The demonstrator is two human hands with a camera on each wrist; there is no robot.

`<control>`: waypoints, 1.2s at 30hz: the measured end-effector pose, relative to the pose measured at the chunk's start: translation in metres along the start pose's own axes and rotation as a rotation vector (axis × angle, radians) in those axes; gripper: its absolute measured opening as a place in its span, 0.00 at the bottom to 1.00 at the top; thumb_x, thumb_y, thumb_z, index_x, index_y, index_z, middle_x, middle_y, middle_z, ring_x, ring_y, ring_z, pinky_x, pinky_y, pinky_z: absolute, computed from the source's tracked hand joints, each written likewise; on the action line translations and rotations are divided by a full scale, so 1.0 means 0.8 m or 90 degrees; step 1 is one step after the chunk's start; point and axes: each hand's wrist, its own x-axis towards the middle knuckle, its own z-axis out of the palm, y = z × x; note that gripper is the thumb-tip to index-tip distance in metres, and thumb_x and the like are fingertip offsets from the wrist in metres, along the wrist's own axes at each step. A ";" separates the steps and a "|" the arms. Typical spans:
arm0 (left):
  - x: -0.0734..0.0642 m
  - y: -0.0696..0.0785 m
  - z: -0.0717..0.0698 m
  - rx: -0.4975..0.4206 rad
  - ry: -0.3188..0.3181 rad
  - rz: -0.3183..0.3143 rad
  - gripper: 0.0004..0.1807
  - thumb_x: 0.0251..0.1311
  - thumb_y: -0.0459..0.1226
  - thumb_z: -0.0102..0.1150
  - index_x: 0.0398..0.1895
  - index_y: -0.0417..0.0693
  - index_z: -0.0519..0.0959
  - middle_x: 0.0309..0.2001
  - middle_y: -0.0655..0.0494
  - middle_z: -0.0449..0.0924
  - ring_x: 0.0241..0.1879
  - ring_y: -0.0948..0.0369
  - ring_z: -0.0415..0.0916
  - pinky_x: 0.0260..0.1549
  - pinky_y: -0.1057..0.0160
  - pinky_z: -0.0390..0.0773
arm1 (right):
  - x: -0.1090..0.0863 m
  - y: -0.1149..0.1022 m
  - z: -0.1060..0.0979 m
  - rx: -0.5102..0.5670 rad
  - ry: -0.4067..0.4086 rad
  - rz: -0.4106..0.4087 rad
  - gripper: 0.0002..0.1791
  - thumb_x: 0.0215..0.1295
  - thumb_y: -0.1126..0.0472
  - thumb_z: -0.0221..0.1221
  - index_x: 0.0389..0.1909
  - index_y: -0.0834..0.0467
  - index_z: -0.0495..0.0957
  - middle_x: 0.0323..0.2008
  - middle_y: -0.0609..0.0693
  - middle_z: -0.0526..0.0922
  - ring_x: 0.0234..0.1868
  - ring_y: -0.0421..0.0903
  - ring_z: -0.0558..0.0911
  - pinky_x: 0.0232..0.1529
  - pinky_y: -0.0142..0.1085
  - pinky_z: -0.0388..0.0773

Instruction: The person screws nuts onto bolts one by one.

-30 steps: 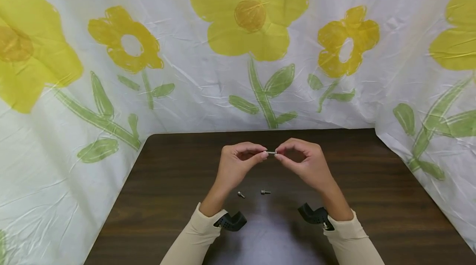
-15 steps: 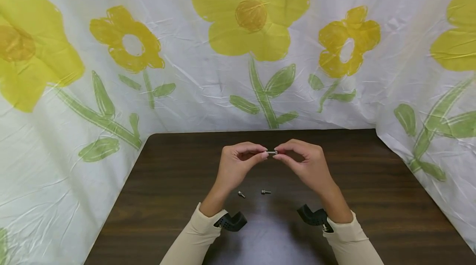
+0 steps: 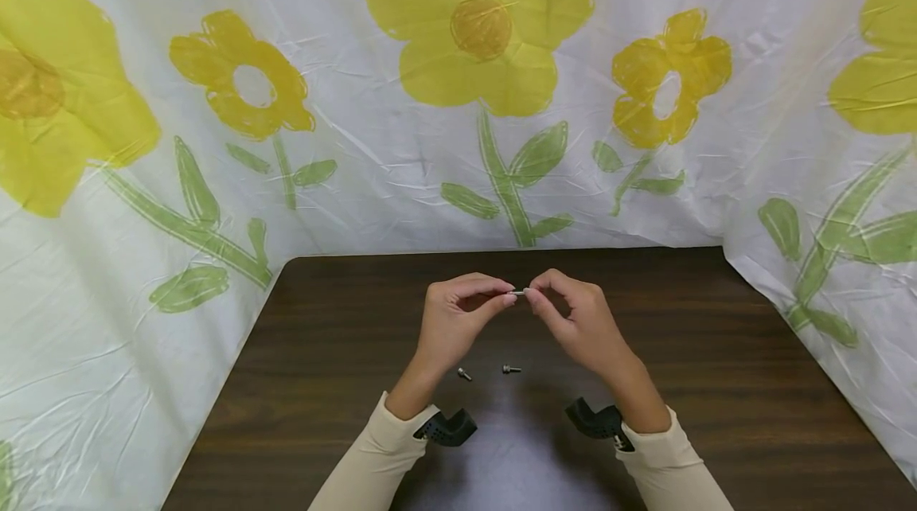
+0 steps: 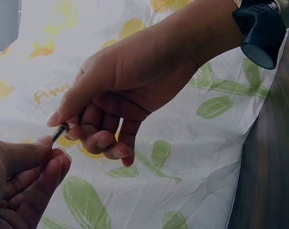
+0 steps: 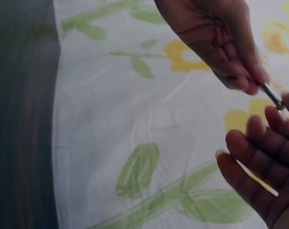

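Above the dark table, my left hand (image 3: 454,320) pinches one end of a small metal bolt (image 3: 518,293) between thumb and fingertips. From the other side my right hand (image 3: 576,316) has its thumb and index finger on the opposite end. In the left wrist view the bolt (image 4: 60,132) shows a slim shank, with a wider dark end at the right hand's fingertips. The right wrist view shows the bolt (image 5: 272,95) spanning both hands; the right hand's other fingers (image 5: 263,157) are spread loosely. Fingertips hide both ends partly.
Two short bolts, a left one (image 3: 464,375) and a right one (image 3: 512,369), lie on the brown wood-grain table (image 3: 322,352) below the hands. A white flower-printed curtain (image 3: 387,177) hangs behind and at both sides. Each wrist carries a black camera mount (image 3: 450,427).
My right hand has shifted slightly left, its fingers regripping and turning about the bolt's end, so less of the bolt shows. My left hand stays nearly still. Both loose bolts have not moved.
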 end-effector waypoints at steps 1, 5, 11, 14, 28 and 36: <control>0.000 0.000 0.000 0.001 -0.001 0.003 0.05 0.58 0.29 0.72 0.36 0.36 0.88 0.35 0.50 0.88 0.33 0.56 0.86 0.33 0.54 0.87 | 0.000 0.000 0.002 0.005 0.004 0.011 0.09 0.66 0.74 0.63 0.35 0.57 0.79 0.25 0.44 0.80 0.25 0.37 0.76 0.27 0.27 0.74; 0.000 0.002 0.001 0.005 -0.004 0.013 0.05 0.58 0.30 0.72 0.36 0.36 0.88 0.35 0.50 0.88 0.34 0.56 0.86 0.33 0.49 0.86 | 0.000 -0.003 0.010 0.028 0.035 0.047 0.14 0.71 0.71 0.58 0.26 0.52 0.76 0.19 0.42 0.76 0.20 0.37 0.72 0.21 0.30 0.71; 0.000 0.002 0.002 0.007 -0.008 0.022 0.04 0.58 0.29 0.72 0.36 0.38 0.88 0.35 0.50 0.88 0.34 0.57 0.86 0.33 0.52 0.87 | 0.001 -0.011 0.019 0.064 0.081 0.110 0.25 0.75 0.67 0.55 0.13 0.52 0.71 0.11 0.40 0.69 0.14 0.40 0.69 0.16 0.33 0.67; 0.000 0.001 0.002 0.011 -0.012 0.023 0.04 0.58 0.29 0.72 0.36 0.40 0.89 0.35 0.51 0.88 0.34 0.57 0.86 0.33 0.54 0.87 | 0.001 -0.015 0.020 0.095 0.092 0.156 0.30 0.78 0.64 0.54 0.08 0.52 0.70 0.08 0.42 0.68 0.13 0.43 0.71 0.16 0.33 0.69; 0.000 0.002 -0.004 -0.005 0.005 0.010 0.05 0.56 0.28 0.73 0.36 0.39 0.89 0.35 0.50 0.88 0.33 0.56 0.86 0.33 0.52 0.87 | -0.001 -0.005 -0.010 0.137 0.007 0.110 0.10 0.68 0.73 0.61 0.46 0.58 0.84 0.29 0.48 0.86 0.31 0.45 0.84 0.36 0.31 0.81; 0.000 0.000 -0.006 -0.016 0.008 0.017 0.05 0.56 0.26 0.72 0.36 0.35 0.88 0.34 0.48 0.88 0.32 0.55 0.86 0.33 0.54 0.87 | 0.000 -0.005 -0.009 0.127 0.039 0.036 0.19 0.52 0.77 0.72 0.44 0.57 0.87 0.35 0.51 0.89 0.36 0.44 0.87 0.38 0.32 0.83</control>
